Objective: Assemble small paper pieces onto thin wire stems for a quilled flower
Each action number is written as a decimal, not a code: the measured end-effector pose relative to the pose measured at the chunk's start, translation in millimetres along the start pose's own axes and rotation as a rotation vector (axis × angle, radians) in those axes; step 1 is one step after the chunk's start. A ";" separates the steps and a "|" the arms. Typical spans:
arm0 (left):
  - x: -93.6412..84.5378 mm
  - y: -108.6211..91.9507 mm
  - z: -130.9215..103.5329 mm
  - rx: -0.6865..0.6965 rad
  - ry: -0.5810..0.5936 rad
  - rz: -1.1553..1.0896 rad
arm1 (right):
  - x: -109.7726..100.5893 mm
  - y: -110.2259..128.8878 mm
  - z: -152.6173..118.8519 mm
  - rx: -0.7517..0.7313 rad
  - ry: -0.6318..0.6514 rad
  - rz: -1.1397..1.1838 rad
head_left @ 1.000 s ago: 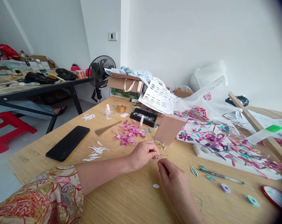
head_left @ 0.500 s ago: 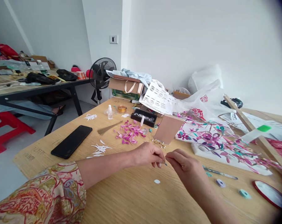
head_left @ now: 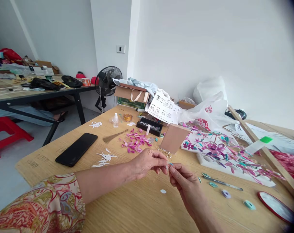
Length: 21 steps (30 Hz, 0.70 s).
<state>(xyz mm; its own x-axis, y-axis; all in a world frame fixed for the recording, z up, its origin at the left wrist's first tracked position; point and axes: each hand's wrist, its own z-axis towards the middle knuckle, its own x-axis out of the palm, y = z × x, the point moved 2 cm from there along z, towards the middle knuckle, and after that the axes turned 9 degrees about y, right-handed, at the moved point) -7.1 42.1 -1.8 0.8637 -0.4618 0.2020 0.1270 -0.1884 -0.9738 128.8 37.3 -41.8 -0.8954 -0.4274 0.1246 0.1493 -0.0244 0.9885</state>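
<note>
My left hand [head_left: 150, 162] and my right hand [head_left: 184, 178] meet over the table, fingertips almost touching. Between them is a tiny blue-and-white piece [head_left: 170, 164], too small to name, pinched by the fingers of both hands. A white oval cutout [head_left: 163, 191] lies on the wood just below. Beyond my left hand is a loose pile of pink petals [head_left: 136, 141]. White leaf-shaped cutouts [head_left: 105, 157] lie left of my forearm. Small pearl-like beads on stems [head_left: 165, 152] rest behind my fingers, by an upright brown board [head_left: 174, 138].
A black phone [head_left: 76, 149] lies at the left. Rightward are tweezers [head_left: 224, 182], a lilac ribbon roll [head_left: 226, 194], a teal roll [head_left: 249, 205], a red-rimmed dish [head_left: 274, 205] and pink-purple flower branches [head_left: 220, 147]. Behind stand a black tray [head_left: 149, 126] and a small bottle [head_left: 115, 120].
My right hand has turned, its thumb now showing on top, and the blue piece shows more clearly between my fingertips. The camera view has shifted slightly.
</note>
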 end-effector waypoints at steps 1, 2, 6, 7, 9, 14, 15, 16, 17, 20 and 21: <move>0.0 0.3 0.2 0.011 -0.042 0.022 | 3.0 -0.8 -1.0 -0.006 -0.012 -0.037; 0.0 0.5 0.4 0.023 -0.078 0.056 | 5.5 -0.5 -2.1 -0.013 -0.027 -0.100; -0.3 0.1 0.5 0.067 -0.133 0.320 | 11.0 11.8 -9.6 -0.114 -0.102 -0.573; -0.2 -0.9 -0.1 0.087 -0.129 0.413 | 11.8 17.1 -12.0 -0.153 -0.110 -0.710; 0.7 -3.8 -2.1 0.150 -0.109 0.594 | 11.7 28.9 -16.0 -0.210 -0.102 -0.947; 3.9 -7.3 -6.7 0.122 0.055 0.626 | -4.6 52.9 -12.7 -0.240 0.033 -1.088; 4.3 -6.6 -7.3 0.070 0.094 0.537 | -8.9 54.3 -10.1 -0.231 0.070 -1.026; 4.9 -5.9 -7.8 0.027 0.125 0.438 | -12.7 53.8 -7.5 -0.212 0.095 -0.940; 5.5 -5.3 -8.3 0.002 0.144 0.342 | -15.5 51.3 -5.1 -0.179 0.106 -0.832; 6.6 -4.5 -9.2 0.020 0.111 0.147 | -14.5 33.1 -1.3 -0.010 0.082 -0.475; 6.5 -4.3 -9.3 0.037 0.077 0.117 | -11.0 25.5 -1.9 0.048 0.072 -0.384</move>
<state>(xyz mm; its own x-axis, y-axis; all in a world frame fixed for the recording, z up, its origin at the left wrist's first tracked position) -6.6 31.9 4.6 0.8338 -0.5442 0.0931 0.0468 -0.0983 -0.9941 143.3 39.7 -18.1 -0.8505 -0.4572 -0.2601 -0.2125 -0.1538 0.9650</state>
